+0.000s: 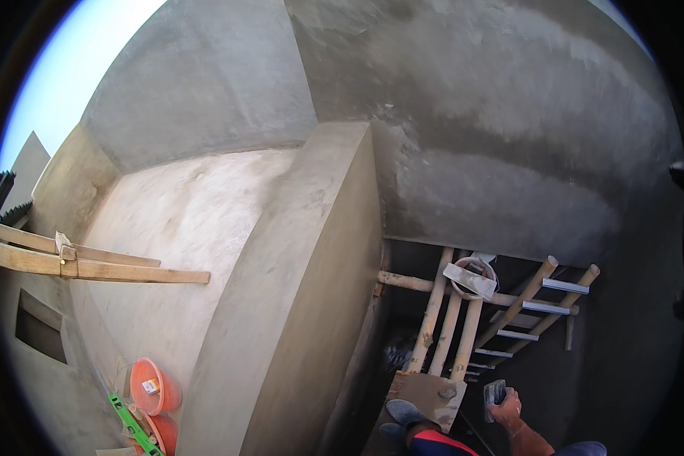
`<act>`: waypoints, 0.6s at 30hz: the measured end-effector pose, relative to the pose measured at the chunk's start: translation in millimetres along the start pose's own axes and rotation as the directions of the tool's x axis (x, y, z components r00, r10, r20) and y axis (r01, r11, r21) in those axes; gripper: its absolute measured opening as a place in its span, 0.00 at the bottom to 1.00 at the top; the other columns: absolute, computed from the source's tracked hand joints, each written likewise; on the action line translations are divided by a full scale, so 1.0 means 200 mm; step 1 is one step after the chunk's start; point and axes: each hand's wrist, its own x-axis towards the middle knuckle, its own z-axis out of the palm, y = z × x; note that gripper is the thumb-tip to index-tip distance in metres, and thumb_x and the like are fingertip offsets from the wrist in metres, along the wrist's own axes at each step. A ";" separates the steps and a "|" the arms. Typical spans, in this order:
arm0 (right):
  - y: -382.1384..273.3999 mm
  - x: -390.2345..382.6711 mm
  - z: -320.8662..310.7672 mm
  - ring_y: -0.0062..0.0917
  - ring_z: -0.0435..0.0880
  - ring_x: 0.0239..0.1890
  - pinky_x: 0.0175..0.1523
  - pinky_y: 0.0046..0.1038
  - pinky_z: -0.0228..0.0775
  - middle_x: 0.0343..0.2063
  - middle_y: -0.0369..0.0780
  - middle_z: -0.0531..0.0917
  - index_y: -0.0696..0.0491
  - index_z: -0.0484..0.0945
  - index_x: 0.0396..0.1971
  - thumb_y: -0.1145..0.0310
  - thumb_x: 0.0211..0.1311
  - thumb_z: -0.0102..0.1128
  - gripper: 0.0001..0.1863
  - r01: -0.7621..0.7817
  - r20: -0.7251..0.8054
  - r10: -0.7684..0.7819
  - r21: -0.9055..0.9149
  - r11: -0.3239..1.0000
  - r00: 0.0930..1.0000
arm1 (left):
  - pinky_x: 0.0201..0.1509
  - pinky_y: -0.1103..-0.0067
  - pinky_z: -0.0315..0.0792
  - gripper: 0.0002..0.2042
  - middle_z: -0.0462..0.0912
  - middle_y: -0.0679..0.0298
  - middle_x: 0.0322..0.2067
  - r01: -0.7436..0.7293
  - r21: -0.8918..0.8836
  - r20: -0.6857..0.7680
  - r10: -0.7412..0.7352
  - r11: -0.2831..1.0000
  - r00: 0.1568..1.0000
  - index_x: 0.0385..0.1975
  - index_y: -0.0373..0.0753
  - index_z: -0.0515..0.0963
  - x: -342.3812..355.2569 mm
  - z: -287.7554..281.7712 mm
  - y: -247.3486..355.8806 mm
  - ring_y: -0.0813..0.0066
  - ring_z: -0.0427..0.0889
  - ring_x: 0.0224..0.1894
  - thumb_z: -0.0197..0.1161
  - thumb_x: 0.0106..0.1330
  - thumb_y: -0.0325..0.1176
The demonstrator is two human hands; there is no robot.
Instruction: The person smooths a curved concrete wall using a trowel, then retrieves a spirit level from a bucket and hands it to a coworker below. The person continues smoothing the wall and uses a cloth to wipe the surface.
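At the lower right, my right hand is closed around a flat, rectangular plastering trowel, grey and smeared, held beside the plank platform. My left hand is out of view. Just left of my right hand, my shoes stand on a mortar-stained board laid over wooden poles. Farther along the poles sits a round bucket with a pale flat board across its top. Grey plaster covers the large wall ahead, its surface patchy with darker, damp-looking areas.
A ladder with wooden rails and metal rungs rises right of the poles over a dark drop. A thick plastered ledge runs along the left. Beyond it are orange buckets, a green level and jutting timber beams.
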 end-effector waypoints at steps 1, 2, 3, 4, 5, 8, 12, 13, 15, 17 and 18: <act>0.02 -0.04 -0.04 0.49 0.82 0.62 0.70 0.42 0.75 0.57 0.53 0.81 0.61 0.74 0.63 0.56 0.44 0.80 0.45 -0.046 0.014 0.047 -0.051 0.998 0.999 | 0.59 0.65 0.80 0.12 0.91 0.54 0.48 0.002 0.002 0.019 -0.002 1.000 1.000 0.56 0.41 0.87 -0.02 0.00 -0.02 0.60 0.87 0.51 0.66 0.78 0.34; 0.04 -0.08 -0.08 0.49 0.82 0.63 0.71 0.43 0.75 0.58 0.53 0.81 0.60 0.75 0.62 0.56 0.45 0.80 0.43 -0.040 0.011 0.040 -0.014 0.999 0.999 | 0.59 0.66 0.80 0.12 0.91 0.55 0.47 -0.050 0.046 -0.008 0.050 0.998 0.999 0.55 0.40 0.87 -0.04 -0.01 -0.05 0.61 0.87 0.50 0.66 0.77 0.34; 0.06 -0.13 -0.12 0.49 0.82 0.63 0.71 0.42 0.75 0.58 0.53 0.81 0.60 0.75 0.62 0.56 0.45 0.80 0.44 -0.061 0.007 0.061 -0.015 0.998 0.998 | 0.58 0.66 0.80 0.12 0.91 0.56 0.47 -0.099 0.094 -0.026 0.102 0.991 0.994 0.55 0.40 0.87 -0.05 0.00 -0.09 0.62 0.87 0.49 0.66 0.77 0.34; 0.08 -0.17 -0.15 0.49 0.82 0.64 0.71 0.42 0.75 0.58 0.53 0.81 0.60 0.75 0.63 0.55 0.45 0.80 0.44 -0.102 0.015 0.103 -0.019 0.995 0.995 | 0.57 0.67 0.81 0.12 0.91 0.57 0.46 -0.137 0.158 -0.027 0.143 0.978 0.989 0.55 0.39 0.86 -0.07 -0.01 -0.13 0.63 0.87 0.48 0.66 0.77 0.33; 0.12 -0.21 -0.19 0.49 0.82 0.64 0.71 0.42 0.75 0.58 0.54 0.82 0.60 0.75 0.63 0.55 0.45 0.80 0.44 -0.171 0.032 0.172 -0.033 0.985 0.985 | 0.57 0.67 0.81 0.12 0.91 0.58 0.45 -0.111 0.100 -0.005 0.112 0.989 0.994 0.55 0.39 0.86 -0.07 -0.02 -0.17 0.64 0.87 0.48 0.66 0.77 0.33; 0.21 -0.28 -0.28 0.49 0.83 0.63 0.69 0.43 0.77 0.58 0.54 0.83 0.60 0.75 0.63 0.52 0.51 0.80 0.43 -0.117 0.001 0.118 -0.159 0.980 0.993 | 0.55 0.69 0.82 0.12 0.90 0.60 0.43 0.028 -0.061 0.101 -0.022 0.998 0.995 0.55 0.37 0.86 -0.06 0.02 -0.31 0.68 0.87 0.45 0.65 0.78 0.33; 0.32 -0.31 -0.34 0.49 0.82 0.65 0.71 0.42 0.75 0.61 0.56 0.82 0.62 0.72 0.67 0.52 0.49 0.79 0.47 -0.139 0.049 0.143 -0.085 0.987 0.988 | 0.52 0.71 0.82 0.12 0.89 0.63 0.41 -0.034 -0.133 0.066 0.043 0.990 0.997 0.54 0.37 0.87 0.00 0.04 -0.43 0.73 0.86 0.42 0.65 0.78 0.35; 0.33 -0.31 -0.35 0.49 0.84 0.64 0.70 0.41 0.76 0.59 0.56 0.84 0.62 0.74 0.66 0.53 0.48 0.79 0.46 -0.159 0.042 0.163 -0.096 0.983 0.986 | 0.51 0.72 0.82 0.12 0.89 0.64 0.41 -0.048 -0.099 0.053 0.053 0.994 0.997 0.54 0.37 0.87 0.01 0.05 -0.43 0.73 0.86 0.42 0.65 0.78 0.35; 0.34 -0.30 -0.37 0.49 0.87 0.61 0.69 0.41 0.77 0.56 0.56 0.87 0.62 0.76 0.63 0.55 0.46 0.79 0.44 -0.138 -0.031 0.136 -0.069 0.988 0.990 | 0.51 0.72 0.82 0.12 0.89 0.64 0.41 -0.078 -0.031 0.035 0.079 0.997 0.996 0.54 0.37 0.87 0.06 0.04 -0.40 0.73 0.85 0.41 0.65 0.78 0.35; 0.32 -0.28 -0.41 0.49 0.87 0.61 0.68 0.41 0.77 0.55 0.56 0.87 0.63 0.76 0.63 0.56 0.46 0.79 0.44 -0.151 -0.031 0.150 -0.026 0.988 0.988 | 0.51 0.72 0.81 0.13 0.89 0.64 0.42 -0.022 -0.041 0.029 0.023 0.999 0.999 0.55 0.38 0.87 0.11 0.03 -0.33 0.74 0.85 0.42 0.66 0.78 0.36; 0.29 -0.26 -0.43 0.49 0.87 0.60 0.68 0.41 0.78 0.54 0.56 0.88 0.63 0.76 0.63 0.56 0.46 0.79 0.43 -0.145 -0.051 0.144 -0.020 0.989 0.988 | 0.51 0.72 0.81 0.13 0.89 0.64 0.42 0.009 -0.045 0.022 -0.008 0.999 1.000 0.55 0.38 0.87 0.13 0.02 -0.29 0.74 0.85 0.42 0.66 0.78 0.36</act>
